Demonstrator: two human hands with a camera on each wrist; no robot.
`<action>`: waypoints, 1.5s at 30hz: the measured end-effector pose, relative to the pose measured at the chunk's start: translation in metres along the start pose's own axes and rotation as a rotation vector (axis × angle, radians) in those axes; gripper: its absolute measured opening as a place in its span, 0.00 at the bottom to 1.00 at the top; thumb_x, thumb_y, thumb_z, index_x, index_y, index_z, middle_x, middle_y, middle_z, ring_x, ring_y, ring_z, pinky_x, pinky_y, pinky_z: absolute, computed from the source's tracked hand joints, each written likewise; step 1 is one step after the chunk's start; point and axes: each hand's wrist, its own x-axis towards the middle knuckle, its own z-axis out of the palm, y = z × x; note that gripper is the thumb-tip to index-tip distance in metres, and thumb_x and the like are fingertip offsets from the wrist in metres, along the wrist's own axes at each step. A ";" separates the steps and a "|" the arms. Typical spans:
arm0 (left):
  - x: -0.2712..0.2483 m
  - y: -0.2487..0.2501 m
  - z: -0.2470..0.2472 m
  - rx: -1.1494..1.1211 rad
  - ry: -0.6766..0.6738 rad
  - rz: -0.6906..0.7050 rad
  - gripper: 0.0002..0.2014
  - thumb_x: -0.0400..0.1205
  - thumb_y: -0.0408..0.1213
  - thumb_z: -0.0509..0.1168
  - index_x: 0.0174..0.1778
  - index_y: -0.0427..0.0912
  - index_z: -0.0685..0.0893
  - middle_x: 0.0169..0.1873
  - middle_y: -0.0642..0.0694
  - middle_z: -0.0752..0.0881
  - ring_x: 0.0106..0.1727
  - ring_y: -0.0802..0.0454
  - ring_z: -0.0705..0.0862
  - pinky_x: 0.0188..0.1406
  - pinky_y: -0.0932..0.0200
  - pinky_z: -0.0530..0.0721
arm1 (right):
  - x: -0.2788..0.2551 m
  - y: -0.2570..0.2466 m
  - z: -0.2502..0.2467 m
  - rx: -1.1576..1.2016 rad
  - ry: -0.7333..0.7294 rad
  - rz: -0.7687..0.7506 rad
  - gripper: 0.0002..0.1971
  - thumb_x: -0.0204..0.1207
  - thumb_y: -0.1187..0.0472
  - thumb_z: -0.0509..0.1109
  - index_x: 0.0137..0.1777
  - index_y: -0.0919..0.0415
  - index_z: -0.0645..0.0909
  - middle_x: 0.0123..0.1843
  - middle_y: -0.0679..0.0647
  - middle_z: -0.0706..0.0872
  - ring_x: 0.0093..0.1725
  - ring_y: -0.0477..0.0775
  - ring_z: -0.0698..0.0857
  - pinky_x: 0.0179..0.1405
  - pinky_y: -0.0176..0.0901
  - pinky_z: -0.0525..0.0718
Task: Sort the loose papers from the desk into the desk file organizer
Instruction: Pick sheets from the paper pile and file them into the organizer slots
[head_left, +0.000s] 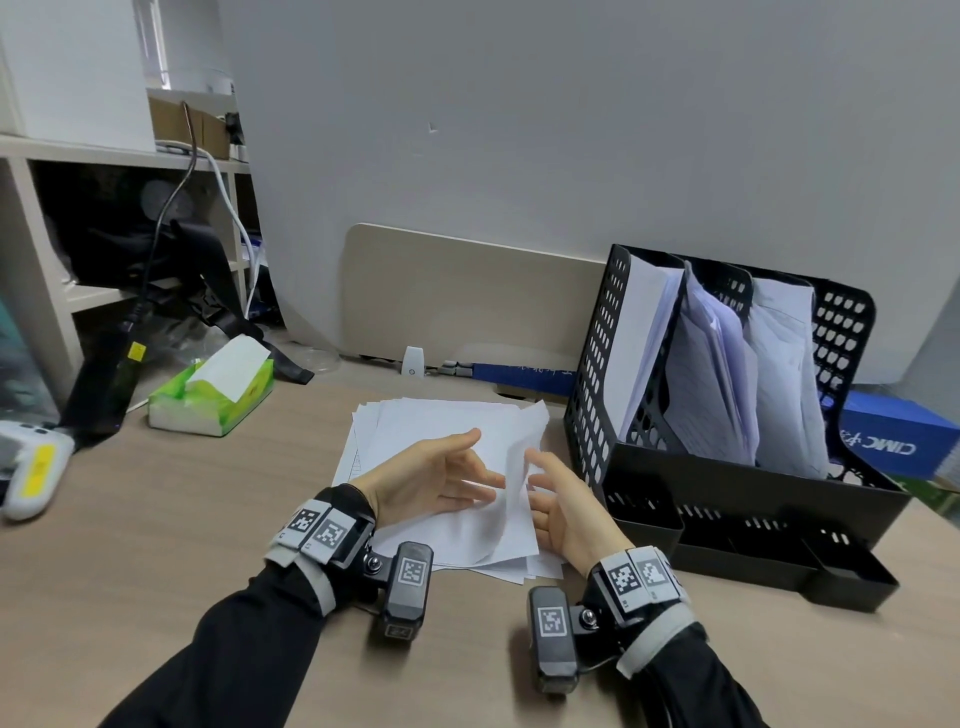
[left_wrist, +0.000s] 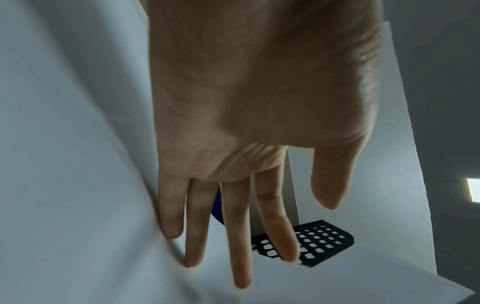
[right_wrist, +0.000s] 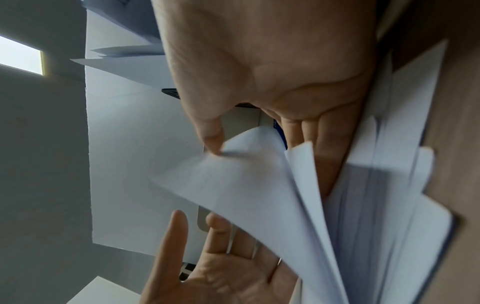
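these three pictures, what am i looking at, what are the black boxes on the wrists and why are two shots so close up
No robot here: a person in black sleeves works with bare hands. The black boxes strapped at the wrists are small cameras. The wide picture comes from a camera worn on the head; the two close-ups come from those wrist cameras, looking along each hand.

On the desk lies a loose stack of white papers, with a black file organizer to its right, already holding sheets in its slots. A green tissue pack sits to the left.

The right hand lifts the top sheet by its edge, thumb on one side and fingers behind. The left hand is open, fingers straight, lying against the paper without gripping it.
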 end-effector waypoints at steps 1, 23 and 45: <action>0.000 0.000 0.000 0.001 -0.008 -0.002 0.20 0.83 0.54 0.64 0.40 0.39 0.86 0.61 0.34 0.89 0.68 0.34 0.84 0.76 0.45 0.75 | 0.001 0.001 -0.001 0.028 0.016 0.017 0.33 0.76 0.33 0.69 0.65 0.63 0.77 0.60 0.67 0.90 0.58 0.67 0.90 0.66 0.60 0.85; 0.012 0.002 -0.036 -0.222 0.769 0.405 0.29 0.75 0.39 0.76 0.73 0.43 0.78 0.68 0.48 0.84 0.66 0.50 0.83 0.69 0.53 0.76 | -0.006 -0.011 0.002 0.051 0.290 -0.443 0.15 0.73 0.80 0.72 0.48 0.59 0.83 0.46 0.55 0.91 0.45 0.52 0.90 0.41 0.37 0.85; 0.004 0.014 -0.013 -0.174 0.567 0.663 0.07 0.79 0.27 0.72 0.51 0.36 0.89 0.47 0.42 0.93 0.45 0.50 0.91 0.45 0.59 0.88 | 0.001 -0.007 0.001 0.107 0.219 -0.693 0.20 0.72 0.76 0.78 0.61 0.59 0.84 0.53 0.53 0.92 0.52 0.49 0.91 0.46 0.34 0.87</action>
